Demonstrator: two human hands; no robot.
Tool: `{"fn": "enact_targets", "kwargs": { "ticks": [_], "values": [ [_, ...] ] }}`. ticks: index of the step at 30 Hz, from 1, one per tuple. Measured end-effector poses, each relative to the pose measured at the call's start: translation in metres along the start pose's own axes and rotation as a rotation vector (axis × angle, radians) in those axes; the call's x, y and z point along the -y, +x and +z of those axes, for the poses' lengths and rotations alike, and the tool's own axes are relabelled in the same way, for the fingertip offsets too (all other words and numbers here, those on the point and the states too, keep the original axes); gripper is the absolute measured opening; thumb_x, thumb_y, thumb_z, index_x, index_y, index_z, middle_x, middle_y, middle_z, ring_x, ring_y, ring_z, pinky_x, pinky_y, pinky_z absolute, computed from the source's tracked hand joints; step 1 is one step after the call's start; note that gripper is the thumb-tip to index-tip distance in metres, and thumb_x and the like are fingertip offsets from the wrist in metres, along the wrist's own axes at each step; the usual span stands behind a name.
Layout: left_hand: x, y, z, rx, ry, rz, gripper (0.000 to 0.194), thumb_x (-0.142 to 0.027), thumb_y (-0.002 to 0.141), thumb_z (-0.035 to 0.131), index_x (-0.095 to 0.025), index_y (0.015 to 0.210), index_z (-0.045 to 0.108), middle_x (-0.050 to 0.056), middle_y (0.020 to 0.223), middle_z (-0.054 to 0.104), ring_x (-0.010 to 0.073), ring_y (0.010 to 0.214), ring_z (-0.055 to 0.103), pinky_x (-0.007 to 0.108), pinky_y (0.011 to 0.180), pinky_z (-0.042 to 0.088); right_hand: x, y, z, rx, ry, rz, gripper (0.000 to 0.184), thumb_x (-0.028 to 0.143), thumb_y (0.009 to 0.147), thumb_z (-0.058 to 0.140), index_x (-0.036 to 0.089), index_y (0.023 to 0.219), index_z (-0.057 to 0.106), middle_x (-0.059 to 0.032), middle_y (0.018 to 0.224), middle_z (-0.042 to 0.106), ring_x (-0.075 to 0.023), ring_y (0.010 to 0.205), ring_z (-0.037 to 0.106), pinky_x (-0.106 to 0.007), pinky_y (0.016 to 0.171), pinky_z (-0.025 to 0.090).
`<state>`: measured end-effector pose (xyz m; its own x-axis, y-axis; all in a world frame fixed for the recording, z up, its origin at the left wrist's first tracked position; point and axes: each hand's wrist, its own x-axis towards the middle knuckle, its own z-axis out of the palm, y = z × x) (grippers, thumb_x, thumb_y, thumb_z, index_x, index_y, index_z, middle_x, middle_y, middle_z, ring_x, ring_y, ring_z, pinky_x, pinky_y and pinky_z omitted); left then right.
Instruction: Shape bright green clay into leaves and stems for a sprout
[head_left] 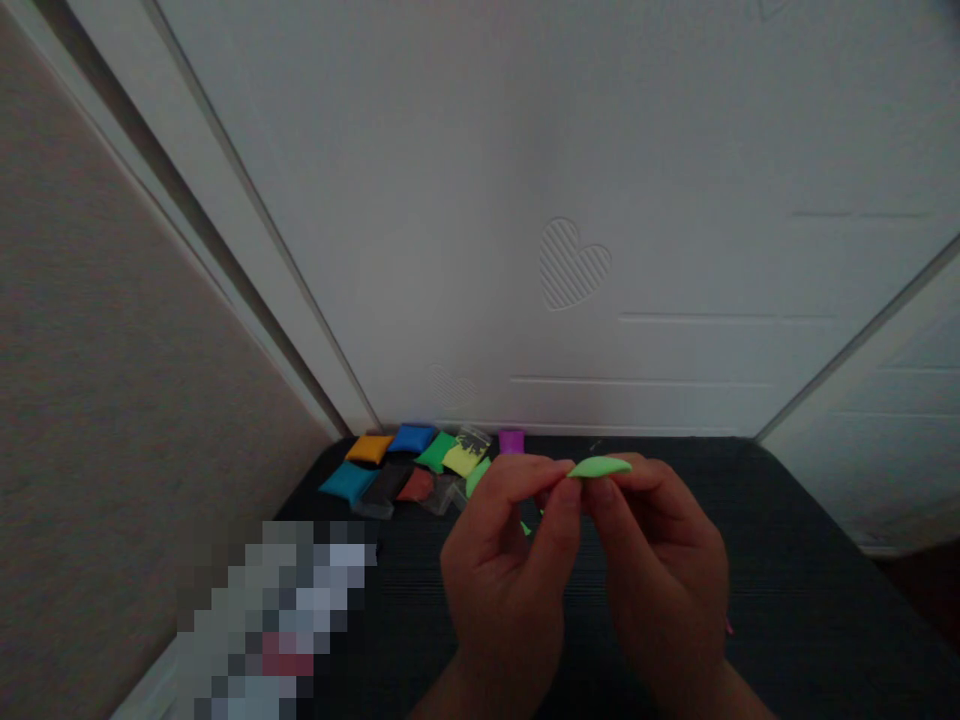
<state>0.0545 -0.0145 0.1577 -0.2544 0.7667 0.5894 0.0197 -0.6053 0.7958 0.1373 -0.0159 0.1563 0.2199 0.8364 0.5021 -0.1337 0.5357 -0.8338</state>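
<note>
Between both hands is a flat, pointed piece of light green modelling clay [602,466], raised above the dark table. My left hand [506,565] pinches its left tip with thumb and index finger. On the other side, my right hand [664,570] grips it from below and behind, with the thumb at the near edge. A second light green lump [478,475] shows partly behind my left hand. Small green bits also peek out behind that hand, mostly hidden.
Small clay packets lie along the back left of the dark table [795,570]: orange [369,449], blue [412,438], teal [350,482], black [386,485], reddish [417,485], yellow [466,457], purple [512,441]. A white panel [450,200] rises behind. A pixelated patch covers the lower left.
</note>
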Motion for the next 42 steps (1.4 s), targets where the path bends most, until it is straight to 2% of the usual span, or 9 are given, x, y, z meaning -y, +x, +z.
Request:
{"fn": "enact_targets", "kwargs": {
  "ticks": [4,13,20,27,33,37,42],
  "values": [
    [0.0011,0.0003,0.0015,0.029,-0.077,-0.049,0.021,-0.010,0.076,0.057,-0.025,0.090,0.060,-0.004,0.084,0.059,0.0062,0.075,0.056,0.015,0.067,0.047,-0.0013,0.0003,-0.0011,-0.019,0.053,0.028,0.015,0.012,0.079,0.054,0.026,0.081,0.059,0.0070,0.077,0.060,-0.0049,0.070,0.056,-0.016,0.065,0.045],
    [0.0047,0.0000,0.0043,-0.027,-0.080,-0.055,0.019,-0.009,0.075,0.058,-0.024,0.085,0.062,-0.004,0.081,0.059,0.0057,0.075,0.056,0.013,0.069,0.047,-0.0043,-0.0021,0.0024,-0.039,0.050,0.033,0.012,0.013,0.079,0.053,0.025,0.080,0.058,0.0053,0.074,0.059,-0.0062,0.068,0.056,-0.017,0.063,0.046],
    [0.0038,0.0013,0.0013,-0.002,0.011,0.012,0.021,-0.008,0.073,0.059,-0.024,0.086,0.063,-0.002,0.083,0.060,0.0095,0.079,0.056,0.020,0.071,0.047,-0.0011,0.0029,-0.0013,0.002,-0.023,0.075,0.010,0.017,0.078,0.055,0.024,0.083,0.059,0.0033,0.075,0.060,-0.0091,0.068,0.057,-0.020,0.062,0.047],
    [0.0038,-0.0010,0.0011,0.055,0.019,0.029,0.022,-0.008,0.075,0.057,-0.023,0.090,0.063,-0.001,0.086,0.060,0.0104,0.084,0.055,0.021,0.075,0.047,-0.0006,0.0018,0.0010,-0.047,-0.058,0.064,0.007,0.018,0.079,0.053,0.023,0.079,0.057,0.0032,0.070,0.059,-0.0092,0.063,0.055,-0.021,0.058,0.045],
    [0.0013,0.0006,0.0027,0.004,0.012,0.004,0.023,-0.007,0.075,0.057,-0.025,0.088,0.064,-0.003,0.082,0.062,0.0079,0.079,0.056,0.017,0.071,0.047,-0.0012,0.0017,0.0009,0.004,-0.023,0.063,0.010,0.018,0.079,0.053,0.024,0.083,0.059,0.0026,0.076,0.061,-0.0098,0.068,0.057,-0.021,0.061,0.047],
    [0.0013,0.0001,0.0050,-0.030,-0.020,-0.041,0.020,-0.008,0.073,0.059,-0.024,0.085,0.064,-0.002,0.081,0.062,0.0090,0.076,0.058,0.018,0.067,0.049,-0.0023,0.0008,0.0006,-0.024,-0.028,0.061,0.008,0.017,0.078,0.053,0.023,0.080,0.058,0.0029,0.073,0.060,-0.0096,0.065,0.056,-0.022,0.060,0.047],
    [0.0052,0.0000,0.0089,-0.093,-0.176,-0.140,0.015,-0.011,0.072,0.061,-0.023,0.080,0.065,-0.002,0.079,0.063,0.0095,0.073,0.059,0.019,0.066,0.051,-0.0043,0.0018,0.0018,-0.034,-0.021,0.079,0.007,0.018,0.079,0.054,0.023,0.078,0.058,0.0024,0.072,0.060,-0.0099,0.065,0.056,-0.022,0.059,0.047]
  ]
}}
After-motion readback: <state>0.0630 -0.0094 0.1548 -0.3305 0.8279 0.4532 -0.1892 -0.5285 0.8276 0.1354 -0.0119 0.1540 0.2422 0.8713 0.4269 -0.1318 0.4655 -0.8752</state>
